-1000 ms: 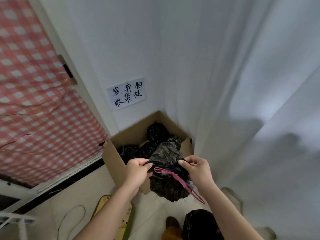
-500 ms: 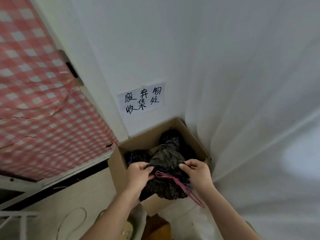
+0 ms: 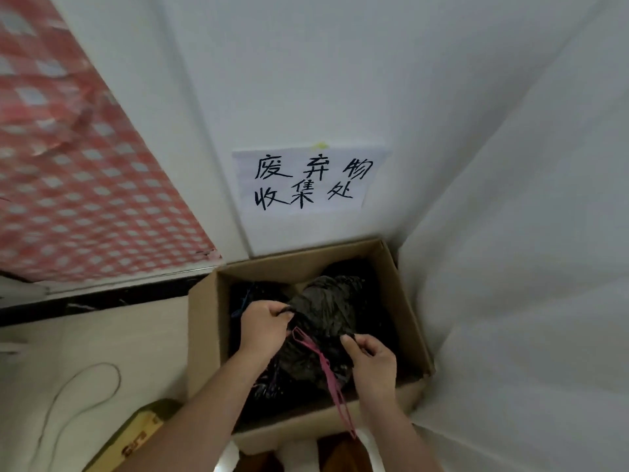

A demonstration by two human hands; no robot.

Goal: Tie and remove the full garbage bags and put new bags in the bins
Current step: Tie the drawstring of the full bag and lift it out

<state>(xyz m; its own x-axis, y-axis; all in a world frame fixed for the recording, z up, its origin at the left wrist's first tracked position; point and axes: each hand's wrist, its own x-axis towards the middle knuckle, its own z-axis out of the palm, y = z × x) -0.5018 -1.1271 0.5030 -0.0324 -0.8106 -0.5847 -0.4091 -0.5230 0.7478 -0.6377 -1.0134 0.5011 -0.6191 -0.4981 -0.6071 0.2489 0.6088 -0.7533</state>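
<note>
The black garbage bag (image 3: 326, 311) sits inside the cardboard box (image 3: 204, 321), among other dark bags. The left hand (image 3: 263, 323) pinches the bag's left side; the right hand (image 3: 372, 361) pinches its right side. A pink drawstring (image 3: 326, 366) trails over the box's front edge. A handwritten paper sign (image 3: 306, 180) hangs on the wall above the box.

A second ago the tied black garbage bag (image 3: 326, 321) hung in front of the cardboard box (image 3: 204, 335), held up above the floor at about 6 o'clock of the opening. Now both hands have carried it forward and down, and it sits inside the box among the other black bags. The left hand (image 3: 263, 327) grips its 9 o'clock side, the right hand (image 3: 372, 364) the 4 o'clock side. The pink drawstring (image 3: 328, 373) now trails over the box's near wall.
</note>
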